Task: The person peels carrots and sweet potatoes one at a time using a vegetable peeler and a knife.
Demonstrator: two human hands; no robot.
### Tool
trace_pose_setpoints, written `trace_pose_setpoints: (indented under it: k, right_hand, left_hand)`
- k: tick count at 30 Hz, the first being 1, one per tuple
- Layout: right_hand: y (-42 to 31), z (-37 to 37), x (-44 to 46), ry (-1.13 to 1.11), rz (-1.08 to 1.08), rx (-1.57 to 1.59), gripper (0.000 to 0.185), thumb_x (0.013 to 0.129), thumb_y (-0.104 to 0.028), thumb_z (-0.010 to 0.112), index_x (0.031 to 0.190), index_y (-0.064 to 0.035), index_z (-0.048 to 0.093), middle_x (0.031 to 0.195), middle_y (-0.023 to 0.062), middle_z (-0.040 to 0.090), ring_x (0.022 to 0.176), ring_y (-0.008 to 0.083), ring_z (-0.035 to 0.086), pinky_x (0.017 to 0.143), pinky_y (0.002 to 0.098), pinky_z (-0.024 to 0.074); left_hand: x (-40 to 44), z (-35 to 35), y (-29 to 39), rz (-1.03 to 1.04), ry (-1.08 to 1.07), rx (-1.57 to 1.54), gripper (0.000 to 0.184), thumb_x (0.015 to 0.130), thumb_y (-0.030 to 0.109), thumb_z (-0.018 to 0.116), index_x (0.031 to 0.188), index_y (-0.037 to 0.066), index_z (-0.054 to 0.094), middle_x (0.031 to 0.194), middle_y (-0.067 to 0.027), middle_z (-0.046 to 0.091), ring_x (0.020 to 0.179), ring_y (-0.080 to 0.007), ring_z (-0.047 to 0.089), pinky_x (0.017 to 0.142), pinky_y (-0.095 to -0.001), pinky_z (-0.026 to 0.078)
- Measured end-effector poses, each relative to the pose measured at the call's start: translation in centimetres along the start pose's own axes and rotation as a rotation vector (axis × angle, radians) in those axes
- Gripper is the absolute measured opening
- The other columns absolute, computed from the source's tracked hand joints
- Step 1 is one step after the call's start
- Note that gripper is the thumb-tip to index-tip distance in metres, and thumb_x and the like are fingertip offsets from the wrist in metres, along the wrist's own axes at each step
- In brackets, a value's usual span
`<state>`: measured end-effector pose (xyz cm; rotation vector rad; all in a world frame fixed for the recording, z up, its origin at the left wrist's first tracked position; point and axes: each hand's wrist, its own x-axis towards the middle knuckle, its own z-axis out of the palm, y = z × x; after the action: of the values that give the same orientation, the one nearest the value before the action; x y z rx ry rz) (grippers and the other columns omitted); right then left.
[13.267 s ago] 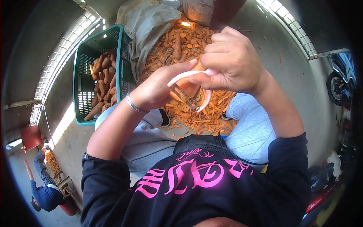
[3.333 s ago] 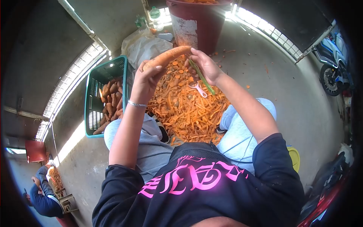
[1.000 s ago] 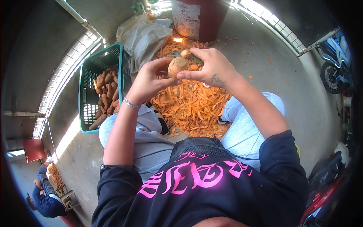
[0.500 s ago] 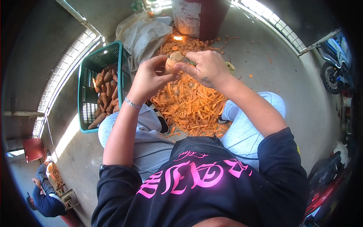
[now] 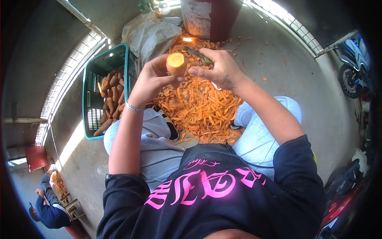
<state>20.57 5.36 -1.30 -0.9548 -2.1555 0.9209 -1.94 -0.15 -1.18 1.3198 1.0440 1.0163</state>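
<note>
Shifted slightly leftward since half a second ago, a thick orange carrot (image 5: 176, 65) is now shown with a flat, bright orange end, where a dull, pale end was seen before. At far left, a person in dark blue clothing (image 5: 51, 215) is seen seated, well apart from the work. Dark orange, elongated carrots (image 5: 113, 95) are piled inside a green slatted plastic crate (image 5: 126, 71), beside which a crumpled whitish plastic sack (image 5: 153, 36) is spread. Of the two hands, the left hand (image 5: 153, 77) is curled around the thick carrot, which is held above a broad heap of orange peelings (image 5: 207, 115) on the grey floor (image 5: 274, 79). By the right hand (image 5: 219, 67), partly open with the thumb extended toward the carrot, a green-handled knife with a dark blade (image 5: 195, 53) is gripped; whether the carrot is touched by that thumb cannot be told. Beyond the heap, a tall maroon bin (image 5: 227, 20) is placed. At far right, a blue-and-white motorcycle (image 5: 356, 63) is parked.
</note>
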Motion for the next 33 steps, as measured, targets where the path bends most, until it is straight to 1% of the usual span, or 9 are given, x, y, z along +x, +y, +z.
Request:
trace_pose_setpoints:
  k: [2,5,8,14,19,26,29,32,33]
  right_hand:
    - [-0.1,-0.3,0.0,-0.008,-0.106,-0.105,0.076,0.073,-0.066,0.069,0.090,0.0071,0.058,0.072,0.0136,0.058,0.068,0.0203,0.059,0.063,0.0344,0.0468]
    - [-0.9,-0.4,-0.1,-0.003,-0.126,-0.173,0.078,0.072,-0.067,0.070,0.092,0.0076,0.059,0.078,0.0179,0.061,0.075,0.0276,0.061,0.068,0.0375,0.0480]
    - [-1.0,0.5,-0.2,0.103,-0.169,-0.192,0.080,0.072,-0.077,0.061,0.080,0.0023,0.059,0.072,0.0189,0.061,0.072,0.0351,0.065,0.067,0.0429,0.0507]
    - [-1.0,0.8,-0.2,0.153,-0.246,-0.287,0.073,0.079,-0.076,0.053,0.072,-0.0035,0.057,0.067,0.0141,0.061,0.068,0.0332,0.065,0.061,0.0418,0.0507]
    - [-0.8,0.8,0.3,0.269,-0.343,-0.407,0.070,0.082,-0.074,0.050,0.067,-0.0054,0.056,0.063,0.0128,0.060,0.064,0.0299,0.066,0.056,0.0402,0.0509]
    - [-0.4,2.1,0.4,0.203,-0.225,-0.175,0.070,0.085,-0.069,0.053,0.055,-0.0059,0.056,0.049,0.0124,0.054,0.049,0.0285,0.061,0.048,0.0368,0.0483]
    - [-0.7,1.9,0.4,0.103,-0.062,-0.062,0.069,0.084,-0.068,0.056,0.055,-0.0061,0.058,0.046,0.0121,0.053,0.046,0.0266,0.059,0.049,0.0360,0.0481]
    - [-0.1,2.9,0.5,0.029,0.056,0.055,0.068,0.084,-0.067,0.059,0.056,-0.0050,0.061,0.046,0.0101,0.054,0.044,0.0254,0.058,0.048,0.0356,0.0479]
    - [-0.1,2.7,0.6,0.023,0.055,0.020,0.068,0.083,-0.067,0.059,0.057,-0.0044,0.061,0.047,0.0098,0.055,0.045,0.0253,0.058,0.049,0.0356,0.0480]
  left_hand:
    - [-0.1,0.2,0.3,-0.016,-0.064,-0.106,0.050,0.077,0.000,0.073,0.123,-0.005,0.055,0.104,-0.0080,0.067,0.089,-0.0140,0.066,0.079,-0.0293,0.055]
    - [-0.2,0.8,0.3,-0.046,-0.113,-0.178,0.052,0.076,-0.001,0.074,0.124,-0.004,0.054,0.102,-0.0067,0.067,0.088,-0.0142,0.066,0.079,-0.0302,0.056]
    - [-0.3,1.2,0.4,-0.053,-0.119,-0.234,0.051,0.075,-0.001,0.075,0.121,-0.004,0.055,0.101,-0.0060,0.066,0.086,-0.0139,0.066,0.078,-0.0301,0.056]
    - [-0.4,1.1,-0.2,-0.048,-0.089,-0.186,0.046,0.074,0.003,0.077,0.116,0.000,0.057,0.101,-0.0049,0.066,0.093,-0.0130,0.064,0.085,-0.0292,0.052]
    - [-0.3,1.4,0.1,-0.070,-0.055,-0.204,0.047,0.074,0.004,0.079,0.116,0.001,0.058,0.104,-0.0043,0.066,0.096,-0.0126,0.063,0.089,-0.0293,0.050]
    - [-0.1,1.7,-0.4,-0.036,0.004,-0.280,0.045,0.075,0.002,0.077,0.116,0.000,0.058,0.104,-0.0059,0.066,0.097,-0.0142,0.064,0.088,-0.0300,0.052]
    - [0.1,1.4,-0.5,-0.035,0.018,-0.212,0.044,0.076,0.000,0.076,0.117,-0.002,0.058,0.104,-0.0064,0.067,0.094,-0.0145,0.066,0.086,-0.0291,0.053]
    - [0.3,1.5,-1.0,-0.055,0.075,-0.014,0.045,0.077,-0.006,0.073,0.119,-0.002,0.056,0.107,-0.0048,0.065,0.098,-0.0113,0.064,0.088,-0.0283,0.054]
    - [0.3,1.7,-1.2,-0.003,0.100,0.037,0.041,0.079,-0.004,0.073,0.117,-0.003,0.057,0.106,-0.0056,0.065,0.096,-0.0103,0.064,0.084,-0.0266,0.055]
